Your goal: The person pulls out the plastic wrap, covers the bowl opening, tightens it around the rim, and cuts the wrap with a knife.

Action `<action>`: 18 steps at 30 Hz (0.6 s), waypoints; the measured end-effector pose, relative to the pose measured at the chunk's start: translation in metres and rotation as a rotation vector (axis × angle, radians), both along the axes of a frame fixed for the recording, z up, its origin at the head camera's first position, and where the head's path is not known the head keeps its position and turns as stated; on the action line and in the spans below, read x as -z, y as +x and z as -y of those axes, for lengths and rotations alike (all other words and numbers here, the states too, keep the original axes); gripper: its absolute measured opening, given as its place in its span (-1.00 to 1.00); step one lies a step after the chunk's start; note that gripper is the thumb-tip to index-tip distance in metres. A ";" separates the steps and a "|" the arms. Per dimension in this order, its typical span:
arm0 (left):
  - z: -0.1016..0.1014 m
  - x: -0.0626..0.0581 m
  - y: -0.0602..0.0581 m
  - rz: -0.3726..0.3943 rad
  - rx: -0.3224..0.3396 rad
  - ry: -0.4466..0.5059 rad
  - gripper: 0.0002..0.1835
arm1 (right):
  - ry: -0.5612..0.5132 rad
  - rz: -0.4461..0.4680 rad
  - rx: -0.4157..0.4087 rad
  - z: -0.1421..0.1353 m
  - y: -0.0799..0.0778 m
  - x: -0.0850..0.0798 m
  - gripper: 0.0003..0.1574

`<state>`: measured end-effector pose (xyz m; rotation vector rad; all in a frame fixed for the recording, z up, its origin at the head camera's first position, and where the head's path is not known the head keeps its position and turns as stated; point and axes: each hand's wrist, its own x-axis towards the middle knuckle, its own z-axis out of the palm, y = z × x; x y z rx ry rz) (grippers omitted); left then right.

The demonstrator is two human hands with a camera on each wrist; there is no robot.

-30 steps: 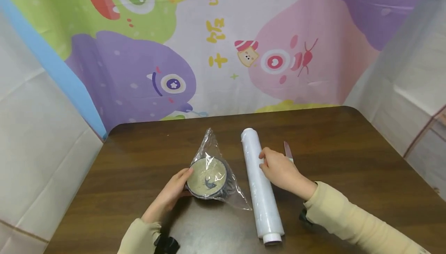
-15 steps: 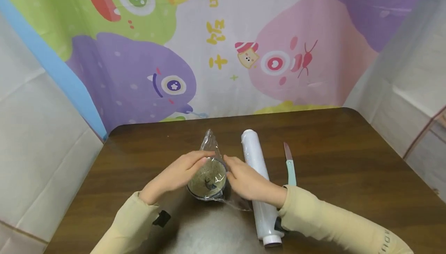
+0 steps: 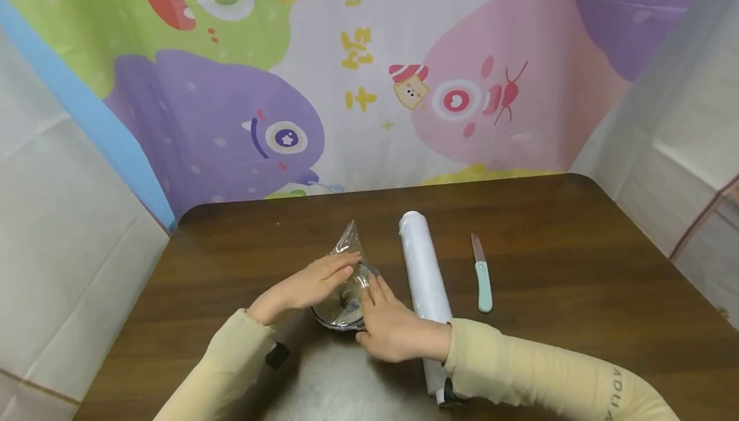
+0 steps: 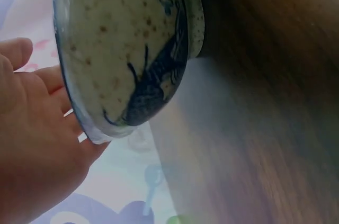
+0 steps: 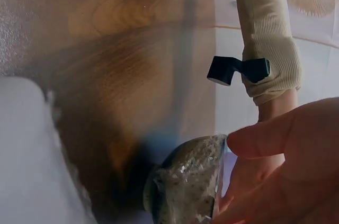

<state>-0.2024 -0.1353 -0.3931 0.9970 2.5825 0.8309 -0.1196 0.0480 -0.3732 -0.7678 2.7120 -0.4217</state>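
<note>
A speckled ceramic bowl (image 3: 337,317) with dark blue painting (image 4: 151,83) stands upright on the table, with clear cling film (image 3: 348,240) over its top. The film rises to a point at the far side. My left hand (image 3: 314,282) lies over the left part of the rim, fingers extended; in the left wrist view its fingers (image 4: 71,123) reach past the rim. On the right side, my right hand (image 3: 392,326) rests on the film-covered rim with its fingers extended. The right wrist view shows wrinkled film clinging to the bowl's side (image 5: 193,184).
A thick white roll of cling film (image 3: 424,267) lies just right of the bowl, partly under my right forearm. Farther right is a knife (image 3: 484,286) with a mint handle. Behind the brown table (image 3: 566,235) hangs a cartoon-printed cloth (image 3: 369,151).
My right hand has come from the roll, first to the bowl's far right, then nearer me along the rim. My left hand has shifted from the bowl's side onto its top. Film at the right is pressed down.
</note>
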 end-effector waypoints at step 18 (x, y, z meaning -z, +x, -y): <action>0.003 0.025 -0.023 0.338 -0.219 0.360 -0.33 | -0.422 0.229 0.159 -0.011 -0.008 0.002 -0.09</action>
